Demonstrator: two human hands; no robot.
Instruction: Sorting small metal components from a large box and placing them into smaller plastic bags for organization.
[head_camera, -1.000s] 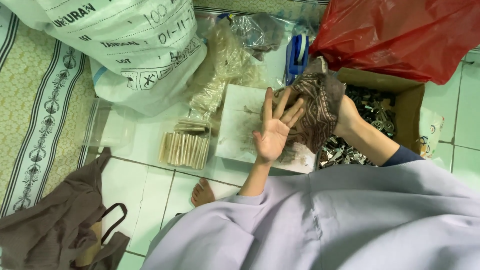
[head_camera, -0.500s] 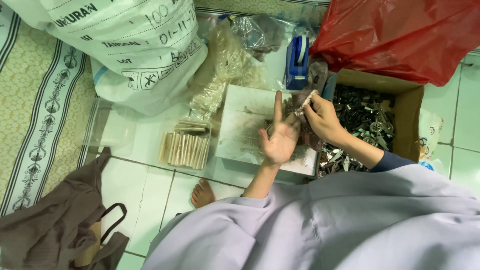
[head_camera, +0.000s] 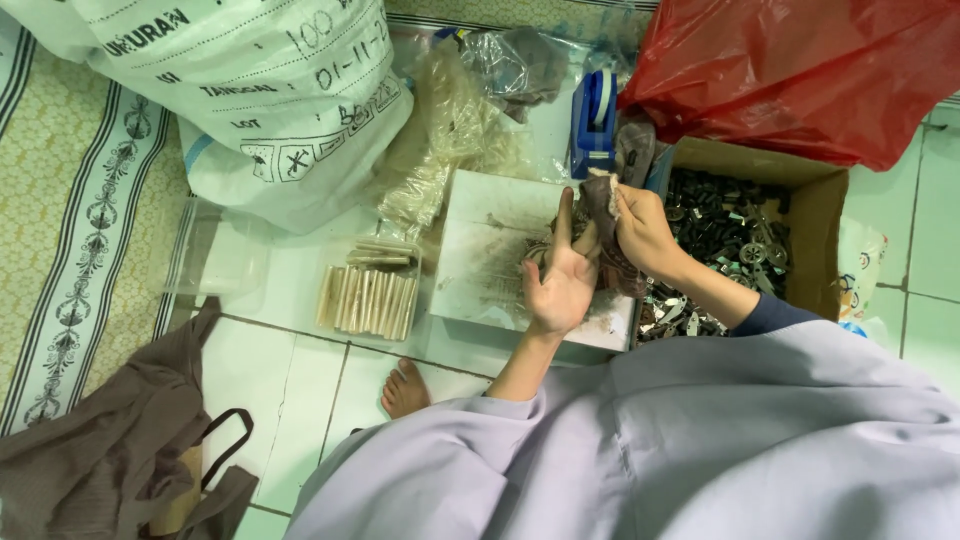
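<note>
My left hand (head_camera: 560, 275) is held palm up over a dirty white board (head_camera: 490, 250), its fingers apart and the index finger pointing up. My right hand (head_camera: 640, 230) grips a brown-grey rag (head_camera: 600, 200) and presses it against the fingers of my left hand. Just right of my hands is a cardboard box (head_camera: 815, 215) filled with several small dark metal parts (head_camera: 730, 225). My lilac sleeves and lap fill the lower right.
A row of pale sticks in clear wrap (head_camera: 367, 300) lies left of the board. A white printed sack (head_camera: 250, 90), crumpled clear plastic (head_camera: 450, 140), a blue tape dispenser (head_camera: 595, 120), a red plastic bag (head_camera: 800, 60), a brown bag (head_camera: 110, 470), a patterned mat (head_camera: 70, 220), my bare foot (head_camera: 405, 390).
My right hand has brought the rag from the back of my spread left hand onto its fingers. My left hand's fingers have curled slightly, and it has turned palm up.
</note>
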